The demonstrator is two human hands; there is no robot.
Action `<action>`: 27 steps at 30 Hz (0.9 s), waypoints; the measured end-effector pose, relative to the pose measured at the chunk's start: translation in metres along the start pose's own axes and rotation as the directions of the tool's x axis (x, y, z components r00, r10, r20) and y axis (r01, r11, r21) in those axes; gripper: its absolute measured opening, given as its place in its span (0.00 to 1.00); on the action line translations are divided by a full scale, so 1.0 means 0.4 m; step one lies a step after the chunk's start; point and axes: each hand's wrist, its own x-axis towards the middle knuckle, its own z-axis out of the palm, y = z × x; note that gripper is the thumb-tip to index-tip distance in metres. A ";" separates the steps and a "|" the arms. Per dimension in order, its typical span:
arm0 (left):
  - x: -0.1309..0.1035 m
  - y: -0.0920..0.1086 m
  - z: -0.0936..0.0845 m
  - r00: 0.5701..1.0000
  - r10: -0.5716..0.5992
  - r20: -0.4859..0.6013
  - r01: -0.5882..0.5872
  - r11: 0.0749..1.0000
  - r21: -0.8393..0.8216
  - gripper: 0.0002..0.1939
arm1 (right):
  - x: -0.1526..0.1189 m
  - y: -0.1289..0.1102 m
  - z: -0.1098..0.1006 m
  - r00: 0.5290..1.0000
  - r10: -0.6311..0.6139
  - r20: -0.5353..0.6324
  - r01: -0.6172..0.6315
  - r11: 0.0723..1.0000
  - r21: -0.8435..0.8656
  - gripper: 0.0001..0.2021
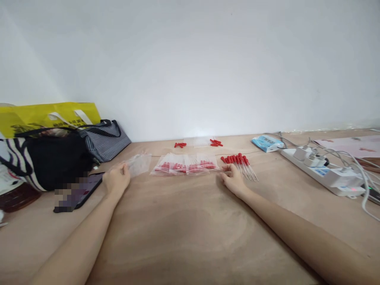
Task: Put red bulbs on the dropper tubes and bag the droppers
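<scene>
My left hand (118,179) is at the left end of a pile of clear plastic bags (141,164), its fingers curled together on the edge of a bag. Lying palm down on the table, my right hand (234,181) has its fingers a little apart and nothing visible in them. Just beyond it is a row of glass droppers with red rubber bulbs (237,159), their thin tips pointing towards me. Between the hands lie several filled clear bags (184,164), overlapping, with red-bulbed droppers inside.
Two small heaps of loose red bulbs (180,145) (216,142) lie near the wall, with clear thin tubes (202,144) between them. A phone (86,190), a black bag (59,158) and a striped bag (103,138) stand left. Right are a tissue pack (267,143) and power strip (323,174).
</scene>
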 end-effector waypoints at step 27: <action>-0.287 0.312 -0.038 0.338 0.753 0.565 -0.509 0.651 -0.563 0.20 | 0.089 -0.109 -0.030 0.990 0.037 -0.133 -0.135 0.449 -0.883 0.14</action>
